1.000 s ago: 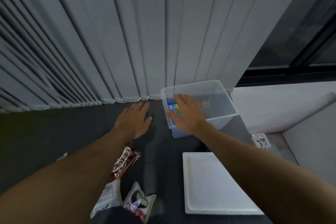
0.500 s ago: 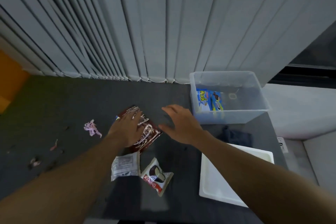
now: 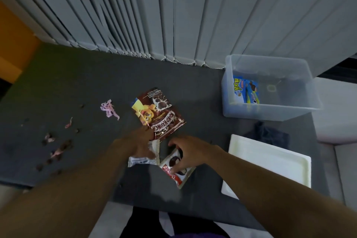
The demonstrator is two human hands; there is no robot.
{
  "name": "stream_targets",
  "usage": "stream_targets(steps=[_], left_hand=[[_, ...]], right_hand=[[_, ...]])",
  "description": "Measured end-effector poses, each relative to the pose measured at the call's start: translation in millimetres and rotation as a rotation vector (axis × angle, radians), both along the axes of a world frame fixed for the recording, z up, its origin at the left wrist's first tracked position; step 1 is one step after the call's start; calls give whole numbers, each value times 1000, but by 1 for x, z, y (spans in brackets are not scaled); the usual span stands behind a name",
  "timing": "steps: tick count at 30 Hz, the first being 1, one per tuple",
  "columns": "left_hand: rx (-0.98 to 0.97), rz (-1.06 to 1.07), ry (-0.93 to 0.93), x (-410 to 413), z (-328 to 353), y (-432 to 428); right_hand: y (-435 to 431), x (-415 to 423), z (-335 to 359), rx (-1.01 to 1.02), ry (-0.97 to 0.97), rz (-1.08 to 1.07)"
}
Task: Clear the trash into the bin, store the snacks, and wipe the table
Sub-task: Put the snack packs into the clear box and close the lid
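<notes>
On the dark table (image 3: 202,125) lies a brown Koko Krunch pack (image 3: 158,114). Just below it my left hand (image 3: 138,144) covers the upper part of a white snack packet (image 3: 142,161), thumb across it and fingertips touching the brown pack's lower edge. To the right, my right hand (image 3: 188,153) grips a red and white chocolate pie packet (image 3: 178,175) from above, fingers curled over it. A clear plastic box (image 3: 270,111) at the back right holds two blue snack packs (image 3: 245,91). Pink paper scraps (image 3: 109,109) and dark crumbs (image 3: 58,149) litter the table's left part.
A white rectangular tray or lid (image 3: 270,160) lies at the front right, with a dark cloth (image 3: 270,135) behind it. Grey vertical blinds (image 3: 173,15) hang along the table's far edge. An orange surface (image 3: 13,44) shows at the far left.
My view swung left from the box to the table. My left hand slid off the Koko Krunch pack back onto the white packet. My right hand dropped onto the red and white packet.
</notes>
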State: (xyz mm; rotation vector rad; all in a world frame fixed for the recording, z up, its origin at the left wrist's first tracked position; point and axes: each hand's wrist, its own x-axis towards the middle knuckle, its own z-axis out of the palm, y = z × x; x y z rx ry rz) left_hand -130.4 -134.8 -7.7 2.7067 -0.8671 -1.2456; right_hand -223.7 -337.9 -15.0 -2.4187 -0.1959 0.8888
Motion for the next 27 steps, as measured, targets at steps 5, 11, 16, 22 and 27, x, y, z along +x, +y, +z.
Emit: stream_targets(steps=[5,11,16,22,27], left_hand=[[23,17,8,1,-5,2],[-46,157,38,6,3,-8],[-249,324,-39,17,27,-28],[-399,406,-136,38,61,-59],[-421,426,-178,60,81,-91]], right_hand=[[6,3,-9,-3,91,-16],[-7,16,9,38,25,-83],[-30,23,36,127,-118,-274],[-59,36,65,176,-318,-484],[-88,43,91,226,-445,-631]])
